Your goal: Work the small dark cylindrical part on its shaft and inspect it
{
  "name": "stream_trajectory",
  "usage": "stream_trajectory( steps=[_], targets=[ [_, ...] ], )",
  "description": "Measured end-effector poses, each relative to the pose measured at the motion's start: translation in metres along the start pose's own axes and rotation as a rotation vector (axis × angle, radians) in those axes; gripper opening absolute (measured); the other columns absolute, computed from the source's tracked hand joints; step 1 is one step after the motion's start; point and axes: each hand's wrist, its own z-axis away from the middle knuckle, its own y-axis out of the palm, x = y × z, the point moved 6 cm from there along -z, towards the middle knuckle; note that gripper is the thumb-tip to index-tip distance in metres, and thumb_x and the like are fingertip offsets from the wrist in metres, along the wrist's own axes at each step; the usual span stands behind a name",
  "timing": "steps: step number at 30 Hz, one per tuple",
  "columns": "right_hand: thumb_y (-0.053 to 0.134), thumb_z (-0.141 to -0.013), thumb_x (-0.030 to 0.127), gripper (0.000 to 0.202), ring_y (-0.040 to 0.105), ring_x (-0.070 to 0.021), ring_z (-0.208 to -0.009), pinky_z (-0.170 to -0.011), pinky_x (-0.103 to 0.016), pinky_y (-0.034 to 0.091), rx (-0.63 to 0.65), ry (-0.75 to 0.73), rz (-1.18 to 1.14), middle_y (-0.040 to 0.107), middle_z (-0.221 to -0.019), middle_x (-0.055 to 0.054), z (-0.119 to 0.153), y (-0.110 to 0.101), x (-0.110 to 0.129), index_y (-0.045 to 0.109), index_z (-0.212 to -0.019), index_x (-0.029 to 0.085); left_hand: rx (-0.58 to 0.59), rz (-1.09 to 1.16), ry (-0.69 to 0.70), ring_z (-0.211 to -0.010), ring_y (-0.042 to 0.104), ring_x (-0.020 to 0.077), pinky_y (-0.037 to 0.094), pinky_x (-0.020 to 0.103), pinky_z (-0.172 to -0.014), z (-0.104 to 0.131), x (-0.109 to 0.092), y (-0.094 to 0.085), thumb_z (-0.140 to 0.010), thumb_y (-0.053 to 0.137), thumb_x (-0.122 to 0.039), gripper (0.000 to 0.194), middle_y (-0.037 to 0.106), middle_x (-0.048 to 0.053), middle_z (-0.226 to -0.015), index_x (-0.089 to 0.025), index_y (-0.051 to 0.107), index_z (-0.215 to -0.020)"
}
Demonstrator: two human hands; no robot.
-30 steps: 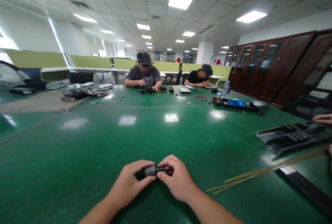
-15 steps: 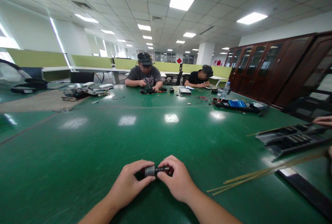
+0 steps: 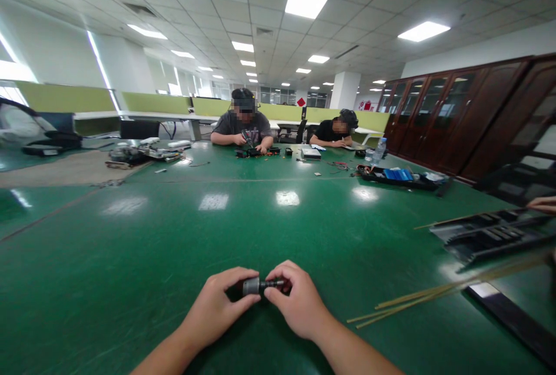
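Observation:
Low in the middle, just above the green table, my two hands hold a small cylindrical part with a dark shaft (image 3: 251, 287), lying roughly level between them. My left hand (image 3: 219, 302) is closed on its thick grey body, thumb in front and fingers behind. From the right, my right hand (image 3: 299, 299) pinches the thin, ringed shaft with thumb and fingers. A bright metal tip shows among those fingers. Parts of the piece are covered by my fingertips, and its exact kind is not clear.
Thin yellowish rods (image 3: 403, 301), a long dark bar (image 3: 512, 323) and a black slotted housing (image 3: 490, 236) are at the right, near another person's hand (image 3: 542, 204). A black tray (image 3: 397, 177) and bottle (image 3: 380, 148) stand farther back. Two people sit across the green table (image 3: 174, 247).

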Motion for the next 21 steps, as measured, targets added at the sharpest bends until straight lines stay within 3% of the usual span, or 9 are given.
stream_trajectory(
  steps=[21],
  targets=[
    [0.067, -0.077, 0.016, 0.012, 0.057, -0.0136, -0.077, -0.067, -0.023, 0.043, 0.000, 0.007, -0.004, 0.060, -0.088, 0.000, 0.0010, -0.0010, 0.0024, 0.069, -0.087, 0.021, -0.014, 0.016, 0.000, -0.098, 0.066, 0.0211, 0.051, 0.031, -0.090, -0.0007, -0.0028, -0.0018, -0.080, 0.074, -0.032, 0.029, 0.072, 0.002, -0.105, -0.029, 0.069, -0.108]
  ],
)
